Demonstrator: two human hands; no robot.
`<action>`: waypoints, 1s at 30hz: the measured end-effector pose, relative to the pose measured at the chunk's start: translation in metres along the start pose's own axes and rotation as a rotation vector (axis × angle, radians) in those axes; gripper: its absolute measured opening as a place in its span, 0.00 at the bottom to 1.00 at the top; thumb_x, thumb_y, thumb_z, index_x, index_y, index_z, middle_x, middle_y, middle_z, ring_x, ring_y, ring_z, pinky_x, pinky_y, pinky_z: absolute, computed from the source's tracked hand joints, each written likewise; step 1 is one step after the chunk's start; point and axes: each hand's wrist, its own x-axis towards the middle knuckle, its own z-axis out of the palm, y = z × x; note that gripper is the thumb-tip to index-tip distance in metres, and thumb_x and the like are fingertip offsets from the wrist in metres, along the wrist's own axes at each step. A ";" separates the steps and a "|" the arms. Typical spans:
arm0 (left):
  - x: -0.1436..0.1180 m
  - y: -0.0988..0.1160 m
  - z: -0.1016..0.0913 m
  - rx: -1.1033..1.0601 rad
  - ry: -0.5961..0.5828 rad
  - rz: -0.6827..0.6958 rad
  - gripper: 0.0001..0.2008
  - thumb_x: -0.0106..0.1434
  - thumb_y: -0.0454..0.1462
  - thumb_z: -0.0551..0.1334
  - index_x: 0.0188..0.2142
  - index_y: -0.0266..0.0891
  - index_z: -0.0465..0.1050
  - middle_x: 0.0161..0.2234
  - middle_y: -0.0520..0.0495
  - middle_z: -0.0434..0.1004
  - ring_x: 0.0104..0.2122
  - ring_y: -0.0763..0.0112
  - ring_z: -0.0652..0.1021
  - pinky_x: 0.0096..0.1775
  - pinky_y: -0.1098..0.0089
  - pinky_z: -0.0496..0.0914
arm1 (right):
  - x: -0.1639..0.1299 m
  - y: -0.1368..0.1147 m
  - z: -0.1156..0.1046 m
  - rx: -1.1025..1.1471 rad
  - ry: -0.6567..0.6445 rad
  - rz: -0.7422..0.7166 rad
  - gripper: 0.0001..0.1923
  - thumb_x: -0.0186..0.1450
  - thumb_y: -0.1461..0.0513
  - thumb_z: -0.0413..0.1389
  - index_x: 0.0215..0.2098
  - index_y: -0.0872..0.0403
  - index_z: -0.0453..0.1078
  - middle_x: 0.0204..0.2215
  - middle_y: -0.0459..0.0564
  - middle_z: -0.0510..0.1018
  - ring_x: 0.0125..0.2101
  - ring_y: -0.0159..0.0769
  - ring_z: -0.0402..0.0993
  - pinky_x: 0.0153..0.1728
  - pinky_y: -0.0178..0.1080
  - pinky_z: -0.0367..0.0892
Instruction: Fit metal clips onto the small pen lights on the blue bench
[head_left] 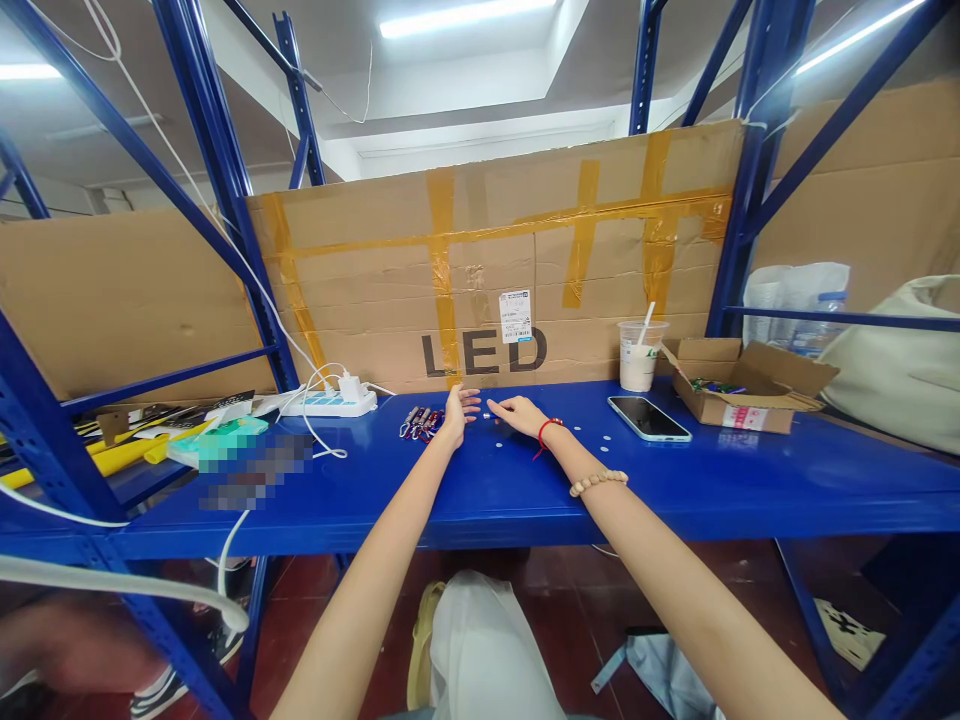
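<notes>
Both arms reach far across a blue metal shelf point(525, 490) toward the cardboard sheet marked LED point(487, 280). My left hand point(457, 410) rests on the shelf with fingers spread, right beside a small pile of keychain-like pieces point(420, 422) on its left. My right hand point(516, 412) lies palm down with fingers apart, pointing left at a tiny white piece point(496, 421). A red string and a bead bracelet sit on the right wrist. Neither hand holds anything. Several small white dots point(592, 434) are scattered to the right of my right hand.
A phone point(649, 418) lies face up, right of the hands. Behind it stand a plastic cup with a straw point(640, 355) and an open cardboard box point(739, 385). A white power strip point(330, 400) with cables and a teal box point(221, 440) sit left. Blue rack posts flank the shelf.
</notes>
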 end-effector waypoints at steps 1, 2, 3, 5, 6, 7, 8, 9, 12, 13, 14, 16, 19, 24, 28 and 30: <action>0.000 0.000 0.000 -0.003 0.002 -0.001 0.23 0.59 0.46 0.44 0.32 0.35 0.73 0.34 0.42 0.75 0.28 0.71 0.73 0.27 0.74 0.62 | -0.001 -0.001 -0.001 -0.007 -0.001 0.011 0.35 0.58 0.39 0.41 0.21 0.56 0.73 0.20 0.49 0.73 0.24 0.35 0.67 0.26 0.35 0.57; 0.000 0.000 0.000 -0.006 0.002 -0.002 0.23 0.59 0.46 0.44 0.32 0.36 0.73 0.34 0.42 0.75 0.28 0.71 0.73 0.27 0.74 0.62 | -0.001 -0.002 -0.001 -0.011 -0.002 0.019 0.35 0.58 0.38 0.41 0.20 0.56 0.73 0.18 0.49 0.73 0.23 0.35 0.66 0.26 0.35 0.56; 0.000 0.000 0.000 -0.008 0.002 -0.003 0.23 0.59 0.46 0.44 0.31 0.36 0.73 0.34 0.42 0.75 0.27 0.71 0.72 0.27 0.74 0.61 | -0.002 -0.002 -0.001 -0.010 -0.002 0.021 0.35 0.58 0.38 0.41 0.20 0.56 0.73 0.18 0.48 0.72 0.23 0.34 0.66 0.26 0.35 0.56; 0.001 0.000 0.000 -0.014 -0.001 -0.005 0.23 0.59 0.46 0.44 0.31 0.35 0.73 0.34 0.42 0.75 0.26 0.73 0.72 0.26 0.75 0.61 | -0.003 -0.004 -0.001 0.000 0.006 0.011 0.34 0.59 0.40 0.41 0.22 0.56 0.74 0.19 0.48 0.73 0.23 0.34 0.66 0.26 0.35 0.57; 0.001 0.000 0.000 -0.016 -0.002 -0.007 0.22 0.59 0.46 0.44 0.31 0.35 0.72 0.34 0.42 0.75 0.25 0.73 0.71 0.26 0.75 0.60 | -0.003 -0.004 -0.001 0.008 0.014 -0.001 0.33 0.60 0.41 0.41 0.24 0.56 0.74 0.20 0.47 0.73 0.24 0.34 0.66 0.27 0.34 0.57; 0.001 -0.001 0.000 -0.016 -0.005 -0.008 0.22 0.59 0.46 0.44 0.31 0.35 0.72 0.34 0.42 0.75 0.25 0.74 0.71 0.25 0.75 0.60 | -0.003 -0.004 -0.001 0.017 0.023 -0.013 0.32 0.61 0.42 0.41 0.27 0.56 0.74 0.23 0.47 0.74 0.26 0.34 0.67 0.27 0.34 0.58; 0.001 -0.001 -0.001 -0.013 -0.007 -0.008 0.22 0.59 0.46 0.44 0.31 0.35 0.72 0.34 0.42 0.75 0.25 0.74 0.71 0.25 0.75 0.60 | -0.003 -0.004 -0.001 0.024 0.033 -0.022 0.30 0.61 0.43 0.41 0.29 0.56 0.74 0.25 0.47 0.75 0.27 0.34 0.67 0.28 0.34 0.58; 0.002 -0.001 -0.001 -0.008 -0.008 -0.008 0.23 0.59 0.46 0.44 0.32 0.35 0.72 0.34 0.42 0.75 0.25 0.74 0.71 0.26 0.75 0.60 | -0.003 -0.004 0.000 0.030 0.043 -0.030 0.29 0.62 0.44 0.42 0.30 0.55 0.74 0.26 0.47 0.76 0.28 0.34 0.67 0.29 0.34 0.59; 0.001 -0.001 -0.001 0.010 -0.014 0.000 0.23 0.59 0.46 0.44 0.33 0.35 0.72 0.34 0.43 0.75 0.26 0.74 0.72 0.26 0.75 0.60 | -0.002 -0.003 0.000 0.047 0.062 -0.057 0.26 0.63 0.46 0.43 0.31 0.54 0.75 0.29 0.47 0.77 0.30 0.34 0.68 0.32 0.34 0.60; 0.001 -0.001 -0.001 0.011 -0.015 0.002 0.23 0.59 0.46 0.43 0.33 0.35 0.72 0.34 0.43 0.74 0.26 0.74 0.71 0.27 0.75 0.60 | -0.001 -0.002 0.000 0.051 0.065 -0.066 0.25 0.63 0.47 0.44 0.31 0.54 0.75 0.29 0.47 0.77 0.30 0.34 0.68 0.33 0.34 0.60; 0.000 -0.001 -0.001 0.010 -0.016 0.002 0.23 0.59 0.46 0.43 0.33 0.35 0.72 0.34 0.43 0.74 0.26 0.74 0.71 0.27 0.75 0.61 | -0.001 -0.001 0.000 0.055 0.068 -0.075 0.24 0.63 0.48 0.45 0.31 0.54 0.75 0.29 0.47 0.77 0.30 0.34 0.69 0.34 0.34 0.61; -0.001 0.000 -0.001 0.005 -0.016 -0.002 0.23 0.59 0.46 0.43 0.32 0.34 0.71 0.33 0.44 0.74 0.25 0.75 0.70 0.26 0.76 0.60 | 0.000 0.000 0.000 0.065 0.071 -0.088 0.22 0.62 0.49 0.46 0.31 0.55 0.75 0.30 0.47 0.77 0.31 0.34 0.69 0.35 0.34 0.61; -0.003 0.001 -0.001 0.004 -0.014 -0.011 0.23 0.59 0.46 0.43 0.32 0.34 0.71 0.31 0.44 0.73 0.24 0.76 0.69 0.25 0.76 0.60 | 0.000 0.000 0.001 0.083 0.075 -0.102 0.21 0.62 0.50 0.47 0.32 0.55 0.75 0.31 0.47 0.78 0.32 0.34 0.70 0.35 0.34 0.61; -0.005 0.002 -0.001 0.015 -0.019 -0.004 0.22 0.59 0.46 0.43 0.33 0.34 0.71 0.33 0.44 0.74 0.25 0.76 0.70 0.25 0.77 0.60 | -0.002 -0.002 0.001 0.090 0.063 -0.124 0.24 0.63 0.48 0.44 0.32 0.55 0.74 0.30 0.47 0.77 0.31 0.34 0.69 0.33 0.34 0.61; -0.004 0.002 -0.001 0.024 -0.028 -0.009 0.23 0.59 0.45 0.43 0.34 0.34 0.71 0.35 0.43 0.74 0.26 0.75 0.71 0.25 0.77 0.60 | -0.002 -0.002 0.001 0.081 0.036 -0.138 0.24 0.63 0.48 0.44 0.31 0.56 0.74 0.26 0.46 0.74 0.29 0.33 0.66 0.31 0.33 0.60; -0.003 0.002 -0.001 0.029 -0.028 -0.009 0.23 0.59 0.45 0.43 0.35 0.33 0.71 0.35 0.42 0.74 0.26 0.75 0.72 0.25 0.77 0.60 | -0.002 -0.001 0.001 0.080 0.021 -0.142 0.24 0.62 0.48 0.44 0.30 0.57 0.73 0.24 0.45 0.73 0.28 0.32 0.65 0.30 0.33 0.60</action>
